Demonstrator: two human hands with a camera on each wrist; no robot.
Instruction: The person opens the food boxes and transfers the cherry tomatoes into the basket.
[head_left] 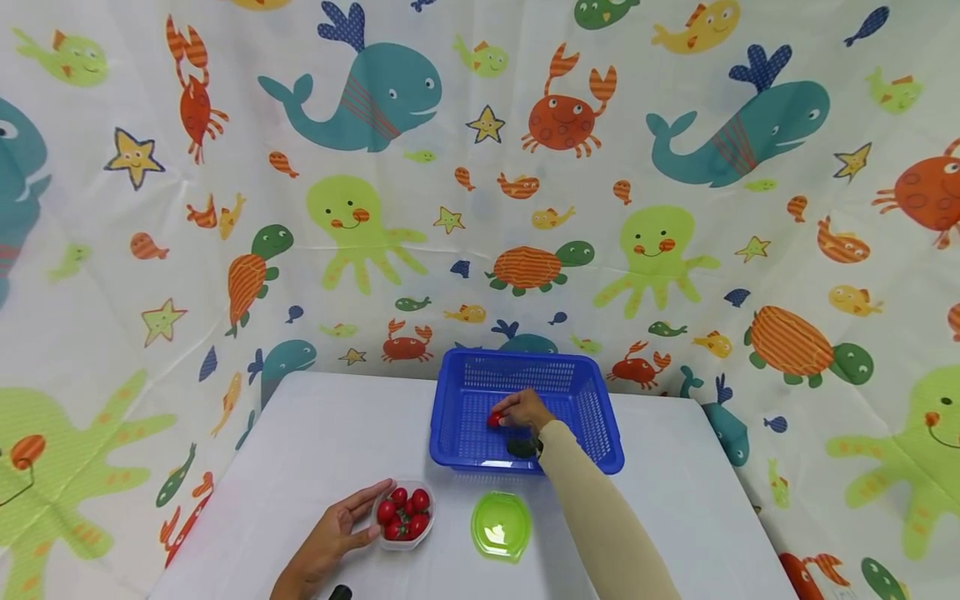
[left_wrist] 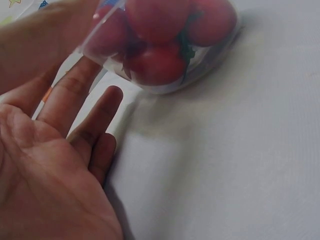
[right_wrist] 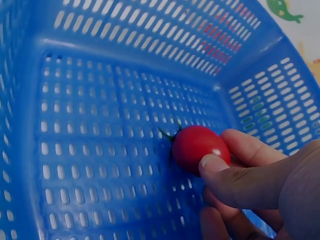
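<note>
My right hand [head_left: 525, 408] reaches into a blue plastic basket [head_left: 525, 358] and pinches a cherry tomato [right_wrist: 197, 147] between thumb and fingers. The tomato is red, with a small green stem pointing away from the hand. Perforated basket floor lies beneath it in the right wrist view. At the front of the table, my left hand [head_left: 333, 533] holds a clear plastic container [head_left: 405, 547] from its left side, thumb and fingers spread about the wall. Several red cherry tomatoes [left_wrist: 155, 62] fill the container, some with green stems.
A light-green lid [head_left: 501, 525] lies on the white table [head_left: 322, 433], right of the container and in front of the basket. Behind the table hangs a curtain [head_left: 480, 183] printed with sea animals; the basket stands close to it.
</note>
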